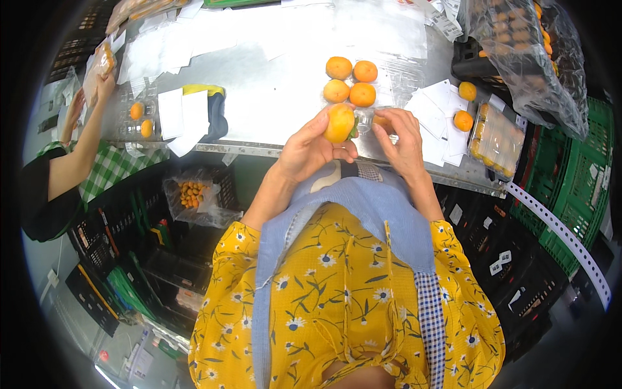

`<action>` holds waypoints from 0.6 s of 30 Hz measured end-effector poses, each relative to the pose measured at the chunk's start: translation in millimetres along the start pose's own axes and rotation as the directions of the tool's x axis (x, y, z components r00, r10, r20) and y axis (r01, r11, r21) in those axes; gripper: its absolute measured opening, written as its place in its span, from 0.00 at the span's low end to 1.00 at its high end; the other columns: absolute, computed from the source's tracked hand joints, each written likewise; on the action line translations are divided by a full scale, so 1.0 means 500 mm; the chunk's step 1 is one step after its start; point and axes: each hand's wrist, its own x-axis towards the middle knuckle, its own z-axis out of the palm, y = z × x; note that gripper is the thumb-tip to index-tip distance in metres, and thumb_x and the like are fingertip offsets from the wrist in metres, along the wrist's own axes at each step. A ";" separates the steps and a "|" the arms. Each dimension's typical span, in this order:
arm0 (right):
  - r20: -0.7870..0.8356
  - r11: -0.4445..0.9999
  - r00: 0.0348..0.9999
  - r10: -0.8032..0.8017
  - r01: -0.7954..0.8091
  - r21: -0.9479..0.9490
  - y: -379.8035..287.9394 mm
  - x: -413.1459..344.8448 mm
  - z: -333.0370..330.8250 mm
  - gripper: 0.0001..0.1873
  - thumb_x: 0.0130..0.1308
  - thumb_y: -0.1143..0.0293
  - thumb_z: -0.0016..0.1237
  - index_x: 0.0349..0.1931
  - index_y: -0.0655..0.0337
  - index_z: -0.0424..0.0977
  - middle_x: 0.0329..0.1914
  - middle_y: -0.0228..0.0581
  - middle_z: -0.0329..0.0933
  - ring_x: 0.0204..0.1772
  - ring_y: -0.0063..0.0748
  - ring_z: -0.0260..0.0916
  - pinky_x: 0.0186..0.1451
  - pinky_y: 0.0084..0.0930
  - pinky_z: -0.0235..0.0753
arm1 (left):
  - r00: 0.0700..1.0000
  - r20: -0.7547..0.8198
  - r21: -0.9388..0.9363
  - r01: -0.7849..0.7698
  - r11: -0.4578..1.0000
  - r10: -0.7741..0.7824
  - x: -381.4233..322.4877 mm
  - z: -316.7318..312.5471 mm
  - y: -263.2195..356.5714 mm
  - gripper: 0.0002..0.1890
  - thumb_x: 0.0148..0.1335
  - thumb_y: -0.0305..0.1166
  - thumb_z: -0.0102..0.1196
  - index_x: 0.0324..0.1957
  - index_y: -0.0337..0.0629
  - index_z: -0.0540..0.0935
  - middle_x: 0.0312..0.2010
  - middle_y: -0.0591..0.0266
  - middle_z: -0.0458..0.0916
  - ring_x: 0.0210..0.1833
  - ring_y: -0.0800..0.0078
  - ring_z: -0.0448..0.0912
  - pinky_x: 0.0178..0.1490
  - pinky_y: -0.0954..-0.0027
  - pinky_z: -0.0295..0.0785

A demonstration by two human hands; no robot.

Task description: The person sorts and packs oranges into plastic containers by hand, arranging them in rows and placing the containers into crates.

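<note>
My left hand (308, 143) holds an orange persimmon (339, 123) up over the table's front edge, its green calyx turned to the right. My right hand (402, 138) is bent around another persimmon (382, 123), which its fingers partly cover; whether it grips the fruit or only touches it is unclear. Between the hands shows an unfilled cell of a clear plastic tray (362, 118). Several persimmons (363, 95) sit in two rows just beyond, at the tray's far side. White paper slips (434, 116) lie to the right of my right hand.
Two loose persimmons (463, 121) and a filled clear pack (498, 141) lie at right. Behind them stands a plastic-lined black crate (478, 61). At left, a co-worker's hands (103, 87) hold a pack near a tray with two persimmons (137, 111). A perforated strip (559, 228) hangs off the table.
</note>
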 end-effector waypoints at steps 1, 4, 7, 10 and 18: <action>0.005 1.000 1.000 -0.005 0.005 0.005 0.001 -0.001 -0.001 0.12 0.55 0.71 0.55 0.41 0.61 0.75 0.42 0.40 0.75 0.48 0.43 0.69 0.54 0.35 0.64 | 1.000 -0.007 -0.018 -0.004 1.000 0.004 -0.001 -0.002 -0.004 0.30 0.69 0.49 0.36 0.64 0.36 0.59 0.43 0.54 0.73 0.41 0.62 0.77 0.43 0.66 0.76; 0.002 0.997 0.999 0.043 -0.043 0.058 0.011 -0.005 -0.008 0.11 0.55 0.72 0.54 0.40 0.61 0.76 0.42 0.40 0.75 0.47 0.42 0.70 0.54 0.33 0.65 | 0.996 -0.079 0.039 -0.036 0.999 0.039 -0.007 -0.003 -0.005 0.29 0.69 0.48 0.37 0.64 0.38 0.60 0.44 0.55 0.73 0.42 0.64 0.76 0.44 0.66 0.75; -0.108 0.998 0.992 0.069 -0.069 0.006 0.037 -0.003 -0.041 0.11 0.55 0.73 0.54 0.40 0.60 0.76 0.43 0.40 0.75 0.46 0.41 0.71 0.53 0.32 0.66 | 0.962 -0.238 0.258 -0.070 0.964 0.134 -0.017 -0.013 0.000 0.26 0.69 0.46 0.41 0.62 0.40 0.63 0.46 0.55 0.73 0.44 0.65 0.76 0.46 0.65 0.75; -0.099 0.978 0.973 0.209 -0.210 0.002 0.081 -0.010 -0.080 0.15 0.54 0.71 0.55 0.43 0.60 0.75 0.42 0.41 0.75 0.46 0.41 0.71 0.52 0.33 0.68 | 0.880 -0.401 0.449 -0.052 0.892 0.253 -0.030 -0.039 0.004 0.25 0.68 0.45 0.45 0.60 0.39 0.64 0.47 0.56 0.73 0.45 0.66 0.76 0.48 0.65 0.75; 0.199 0.950 0.973 0.116 -0.050 -0.309 0.113 -0.047 -0.085 0.30 0.42 0.67 0.63 0.51 0.55 0.71 0.50 0.40 0.71 0.51 0.43 0.69 0.53 0.34 0.69 | 0.847 -0.466 0.280 -0.131 0.951 0.254 -0.046 -0.082 0.007 0.18 0.67 0.43 0.45 0.50 0.40 0.69 0.42 0.56 0.74 0.43 0.64 0.77 0.47 0.63 0.76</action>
